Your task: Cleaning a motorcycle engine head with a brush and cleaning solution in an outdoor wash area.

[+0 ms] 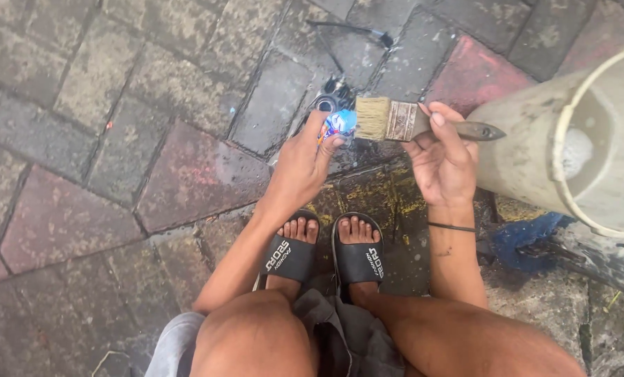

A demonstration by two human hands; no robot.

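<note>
My left hand [306,162] holds a small blue and white sachet [340,123] between thumb and fingers, its top close to the bristles of a paintbrush. My right hand [441,157] grips that paintbrush [396,120] by its dark handle, bristles pointing left, metal ferrule beside my thumb. Just beyond the sachet, a dark metal part [329,100] lies on the wet paving. I am squatting, with my knees and sandalled feet [326,251] below the hands.
A large pale plastic bucket [535,150] lies tilted at the right, with a little liquid inside. A blue rag [528,234] lies beneath it. A thin dark tool [350,29] rests on the paving bricks [151,139] farther away.
</note>
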